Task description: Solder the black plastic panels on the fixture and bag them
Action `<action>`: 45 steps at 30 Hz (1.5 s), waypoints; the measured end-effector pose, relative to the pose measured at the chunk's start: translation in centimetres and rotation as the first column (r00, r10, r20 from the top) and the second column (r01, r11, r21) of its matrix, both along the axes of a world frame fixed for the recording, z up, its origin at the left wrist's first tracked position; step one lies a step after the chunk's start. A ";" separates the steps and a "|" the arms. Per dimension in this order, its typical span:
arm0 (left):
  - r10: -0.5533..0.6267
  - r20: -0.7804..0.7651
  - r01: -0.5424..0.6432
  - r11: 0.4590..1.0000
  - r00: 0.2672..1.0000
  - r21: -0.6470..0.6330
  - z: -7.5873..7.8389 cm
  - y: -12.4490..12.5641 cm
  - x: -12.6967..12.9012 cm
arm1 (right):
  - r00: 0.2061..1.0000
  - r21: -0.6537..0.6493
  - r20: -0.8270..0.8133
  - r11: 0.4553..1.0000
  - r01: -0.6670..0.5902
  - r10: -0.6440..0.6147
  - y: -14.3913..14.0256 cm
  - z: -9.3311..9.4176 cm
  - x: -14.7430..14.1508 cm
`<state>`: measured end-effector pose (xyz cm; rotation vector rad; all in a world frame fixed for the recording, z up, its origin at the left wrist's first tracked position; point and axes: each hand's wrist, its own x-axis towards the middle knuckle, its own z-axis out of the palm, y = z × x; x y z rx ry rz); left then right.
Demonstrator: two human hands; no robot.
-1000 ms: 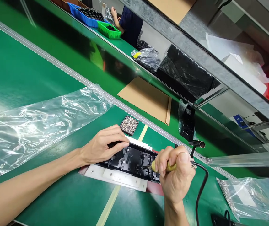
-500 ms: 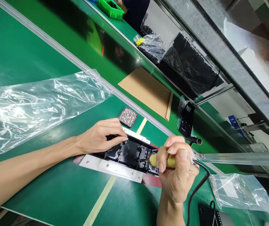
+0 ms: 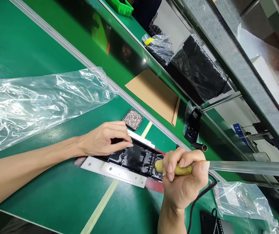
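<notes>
A black plastic housing [image 3: 132, 156] lies in a white fixture [image 3: 119, 173] on the green bench. My right hand [image 3: 184, 175] is wrapped round the yellow handle of a corded soldering iron [image 3: 158, 166], its thumb near the cord end. The iron's thin metal tip points left and down at the ribbed part of the housing; I cannot tell if it touches. Over the housing's left part rests my left hand [image 3: 108, 139], thumb and forefinger brought together. Whatever these fingers may hold is hidden. Just beyond them sits a small black tray [image 3: 132, 119] of tiny metal pieces.
A clear plastic bag [image 3: 44, 97] spreads over the left. Behind the metal rail lie a cardboard sheet [image 3: 154, 96] and a black part [image 3: 192, 125] beside a metal tube. The iron's black cord [image 3: 200, 196] runs downward near another bag [image 3: 242, 198] at right.
My right hand has shifted its grip, the fingers and thumb now further along the handle's top and end. The iron's tip stays at about the same spot. My left hand has barely moved.
</notes>
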<state>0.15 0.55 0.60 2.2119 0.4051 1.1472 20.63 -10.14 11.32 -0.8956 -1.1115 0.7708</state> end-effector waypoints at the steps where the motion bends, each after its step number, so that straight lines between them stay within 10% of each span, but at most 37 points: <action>1: -0.010 0.002 0.010 1.000 1.000 0.003 0.0 0.1 0.0 | 1.000 0.000 -0.008 1.000 0.007 -0.007 0.1 0.0 -0.1; 45: -0.021 -0.019 0.021 0.999 1.000 0.027 -0.4 0.3 0.1 | 0.999 -0.020 -0.023 1.000 0.022 -0.022 0.0 -0.1 -0.3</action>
